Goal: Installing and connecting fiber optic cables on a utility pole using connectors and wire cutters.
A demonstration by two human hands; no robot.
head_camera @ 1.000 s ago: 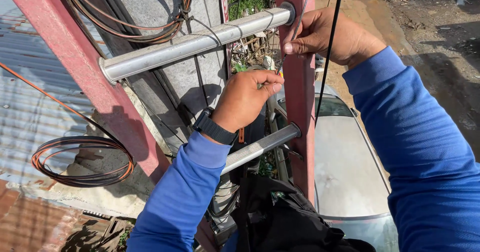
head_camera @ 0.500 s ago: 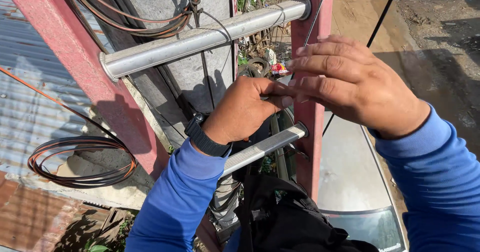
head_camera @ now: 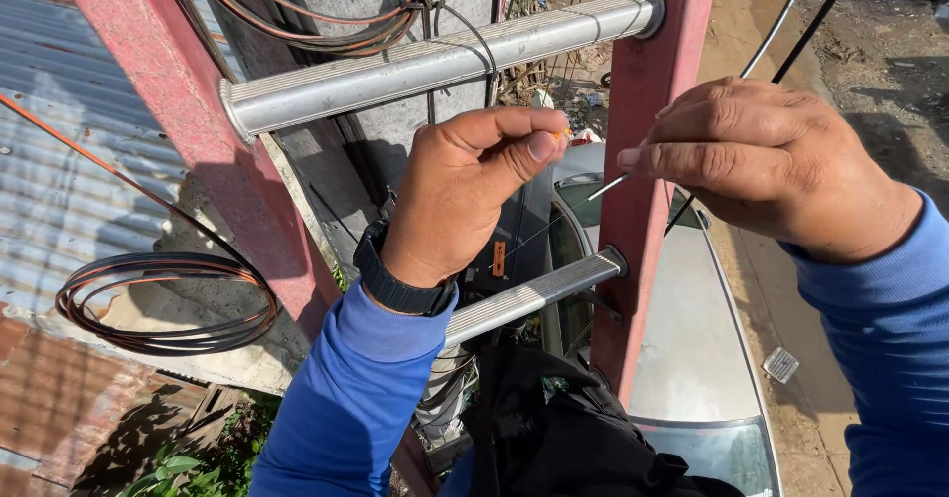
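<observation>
Both hands work between the two red rails of a ladder (head_camera: 647, 161), high above a silver car (head_camera: 682, 359). The left hand (head_camera: 465, 196), with a black wristwatch (head_camera: 390, 280) on its wrist, is pinched shut, thumb against forefinger, on a tiny yellow-tipped end (head_camera: 561, 134). The right hand (head_camera: 766, 161) is closed with its fingertips pinching a thin pale strand (head_camera: 605, 189) that slants down and left between the hands. The step in hand looks like fine handling of a stripped fibre or wire end. The next move calls for steady fingertips and keeping the strand taut without kinking it. A coil of cable (head_camera: 163, 299) lies on the corrugated roof (head_camera: 59, 181) at the left; an aluminium rung (head_camera: 435, 62) crosses above.
</observation>
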